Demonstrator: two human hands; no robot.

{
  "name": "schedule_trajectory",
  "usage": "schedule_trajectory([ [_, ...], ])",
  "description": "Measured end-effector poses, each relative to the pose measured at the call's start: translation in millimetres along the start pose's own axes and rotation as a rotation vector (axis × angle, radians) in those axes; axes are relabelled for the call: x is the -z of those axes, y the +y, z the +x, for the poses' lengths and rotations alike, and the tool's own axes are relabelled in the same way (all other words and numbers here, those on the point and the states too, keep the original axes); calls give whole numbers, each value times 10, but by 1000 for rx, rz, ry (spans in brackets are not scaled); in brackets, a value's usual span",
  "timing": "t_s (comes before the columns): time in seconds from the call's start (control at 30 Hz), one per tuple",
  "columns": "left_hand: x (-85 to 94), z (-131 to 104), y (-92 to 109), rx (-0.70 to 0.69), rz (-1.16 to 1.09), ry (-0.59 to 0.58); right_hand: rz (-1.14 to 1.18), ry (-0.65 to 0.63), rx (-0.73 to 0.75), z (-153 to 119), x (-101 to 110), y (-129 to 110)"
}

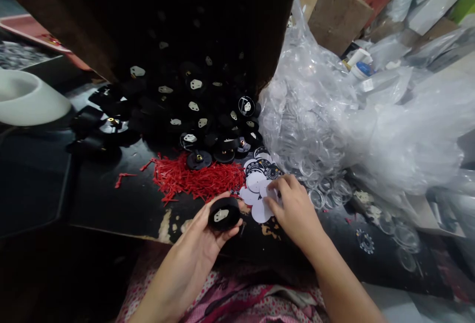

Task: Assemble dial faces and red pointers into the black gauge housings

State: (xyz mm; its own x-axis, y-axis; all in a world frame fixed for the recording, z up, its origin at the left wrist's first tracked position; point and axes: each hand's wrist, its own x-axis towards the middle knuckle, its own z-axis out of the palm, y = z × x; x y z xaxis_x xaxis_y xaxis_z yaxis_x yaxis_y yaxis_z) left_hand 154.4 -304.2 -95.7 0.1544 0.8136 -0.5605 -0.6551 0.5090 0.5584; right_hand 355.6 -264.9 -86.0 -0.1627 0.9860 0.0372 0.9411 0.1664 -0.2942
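Observation:
My left hand (198, 236) is wrapped around a black round gauge case (224, 214) with a pale metal plate in its middle. To its right, my right hand (293, 204) has thumb and fingertips closed on the edge of a white dial disc (267, 189). That disc lies at a loose pile of dial discs (256, 182), some white side up, others showing black printed faces. Just beyond my left hand spreads a heap of small red pointers (196, 179). Part of the right fingertips' contact is hidden.
Many more black cases (200, 160) spill from a dark box (193, 16) behind the pointers. Clear plastic rings (326, 189) lie beside a large plastic bag (308, 95) at right. A white tub (29, 98) stands at left. The black table's (111, 214) front edge is worn.

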Motion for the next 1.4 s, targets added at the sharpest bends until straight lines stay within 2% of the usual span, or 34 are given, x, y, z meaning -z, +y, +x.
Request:
schedule_trajectory([
  [0.23,28,-6,-4,39,15,-38,2,-3,-59,26,11,30],
  [0.37,7,-2,-35,55,-47,-31,132,13,-52,91,19,51],
  [0.43,-24,17,-45,76,-120,-24,242,60,-56,58,5,-3],
  [0.53,-90,58,-37,121,-230,-26,379,125,37,-70,-31,-175],
  [0.6,-134,79,-19,104,-274,3,440,112,156,-151,-52,-297],
  [0.67,-168,83,-3,73,-306,25,537,79,212,-189,-67,-378],
  [0.73,-188,70,4,41,-344,6,636,84,163,-185,-76,-405],
  [0.83,-192,39,-17,17,-377,-30,682,73,14,-156,-68,-394],
  [0.97,-155,16,-78,13,-283,16,754,94,-77,-147,-1,-408],
  [1.2,-105,51,-73,-191,-60,44,870,181,-49,-132,153,-463],
  [1.3,-105,48,-90,-185,-5,44,891,172,-12,-113,177,-495],
  [1.4,-92,39,-166,-144,26,46,813,182,83,-97,166,-556],
])
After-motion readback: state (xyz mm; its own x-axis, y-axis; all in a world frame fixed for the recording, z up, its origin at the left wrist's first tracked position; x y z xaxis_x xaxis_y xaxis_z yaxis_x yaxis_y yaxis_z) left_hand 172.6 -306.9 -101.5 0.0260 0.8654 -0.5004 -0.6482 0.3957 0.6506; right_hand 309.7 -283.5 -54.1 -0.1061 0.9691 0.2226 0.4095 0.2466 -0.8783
